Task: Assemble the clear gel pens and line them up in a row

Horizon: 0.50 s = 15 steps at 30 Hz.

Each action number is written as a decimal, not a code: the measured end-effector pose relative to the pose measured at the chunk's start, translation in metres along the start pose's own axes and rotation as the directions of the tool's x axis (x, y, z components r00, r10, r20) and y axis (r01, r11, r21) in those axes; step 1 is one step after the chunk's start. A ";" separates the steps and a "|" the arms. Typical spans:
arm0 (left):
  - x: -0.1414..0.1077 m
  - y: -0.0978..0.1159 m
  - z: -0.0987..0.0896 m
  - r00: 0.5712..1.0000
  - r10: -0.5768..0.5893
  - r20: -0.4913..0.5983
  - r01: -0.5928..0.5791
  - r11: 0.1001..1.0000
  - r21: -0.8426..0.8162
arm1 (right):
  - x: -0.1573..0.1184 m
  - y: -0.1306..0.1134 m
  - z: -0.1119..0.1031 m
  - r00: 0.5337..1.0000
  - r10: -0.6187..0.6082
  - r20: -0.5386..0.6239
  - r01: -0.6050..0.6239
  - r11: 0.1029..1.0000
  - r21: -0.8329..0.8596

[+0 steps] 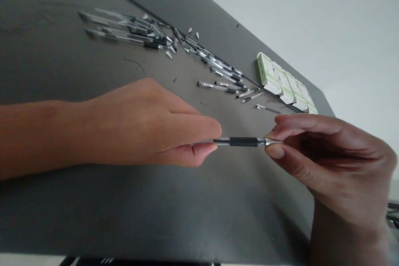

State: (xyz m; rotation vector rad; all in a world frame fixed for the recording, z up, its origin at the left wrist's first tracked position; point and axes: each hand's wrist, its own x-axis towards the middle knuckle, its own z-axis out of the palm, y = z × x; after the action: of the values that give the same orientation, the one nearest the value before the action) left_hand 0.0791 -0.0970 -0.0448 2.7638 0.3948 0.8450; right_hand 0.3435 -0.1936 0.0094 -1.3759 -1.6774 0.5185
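Note:
A clear gel pen (243,141) with a black rubber grip lies level between my two hands, above the grey table. My left hand (146,122) is closed around its barrel, so the rear part of the pen is hidden. With thumb and fingertips, my right hand (336,153) pinches the silver cone tip (272,142) at the pen's front end. Whether the cone is fully seated on the barrel I cannot tell.
Beyond my hands, a pile of pen barrels (124,27) and a row of pens (215,62) lie on the table (102,208). Loose silver cone tips (168,54) are scattered near them. Green-and-white boxes (285,81) stand at the far right edge.

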 end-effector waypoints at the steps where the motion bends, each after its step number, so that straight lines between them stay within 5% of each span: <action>1: 0.000 0.000 0.000 1.000 0.005 -0.008 -0.005 1.000 0.009 | 0.000 0.000 0.000 1.000 -0.003 0.002 0.003 1.000 0.010; 9: -0.001 0.003 0.001 0.999 -0.037 0.024 0.038 0.999 -0.027 | -0.002 0.009 -0.015 1.000 0.010 0.016 -0.010 1.000 -0.004; 15: 0.000 0.004 0.011 0.999 -0.044 0.031 0.046 0.996 -0.073 | -0.005 0.018 0.003 0.999 0.035 -0.017 -0.031 0.987 0.159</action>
State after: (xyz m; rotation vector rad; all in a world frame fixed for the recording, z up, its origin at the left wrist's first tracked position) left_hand 0.0862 -0.1027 -0.0524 2.6860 0.4111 0.7917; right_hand 0.3515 -0.1920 -0.0076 -1.2902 -1.5644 0.6420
